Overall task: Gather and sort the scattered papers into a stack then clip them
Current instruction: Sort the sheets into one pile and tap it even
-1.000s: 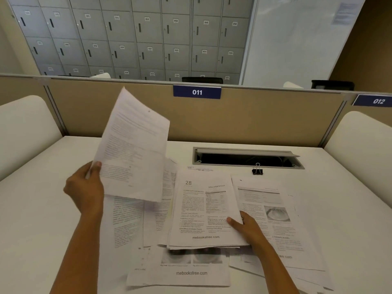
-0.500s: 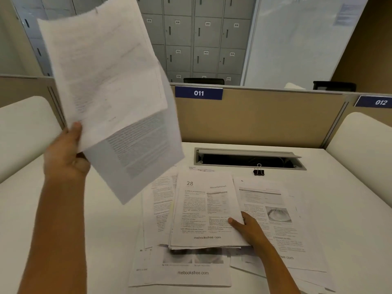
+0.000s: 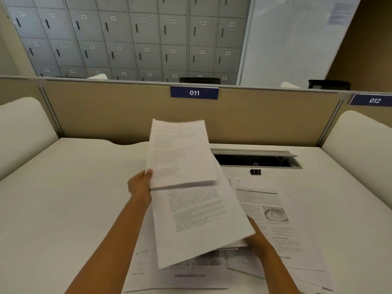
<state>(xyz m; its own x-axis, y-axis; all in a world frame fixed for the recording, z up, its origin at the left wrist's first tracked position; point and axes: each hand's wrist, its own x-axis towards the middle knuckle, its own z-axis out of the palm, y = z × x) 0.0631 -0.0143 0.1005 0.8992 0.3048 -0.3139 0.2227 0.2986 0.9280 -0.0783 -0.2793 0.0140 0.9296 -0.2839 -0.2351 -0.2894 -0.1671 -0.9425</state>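
Note:
My left hand (image 3: 140, 184) pinches the left edge of two printed sheets (image 3: 191, 200), one lapped over the other, held low above the middle pile. My right hand (image 3: 257, 236) rests on the right edge of that pile (image 3: 229, 249), fingers partly hidden under the held sheets. More printed pages lie spread on the desk: one with a photo (image 3: 273, 215) to the right, and one (image 3: 191, 275) marked "mebooksfree.com" at the near edge. A black binder clip (image 3: 255, 171) stands on the desk behind the papers.
The white desk (image 3: 63, 198) has an open cable slot (image 3: 254, 159) at the back, right behind the clip. A tan partition (image 3: 106, 111) labelled 011 closes the far side. White curved dividers (image 3: 21, 128) stand at left and right.
My left hand has swung the held sheets from high at the left down and right, over the middle pile. My right hand has stayed at the pile's right edge.

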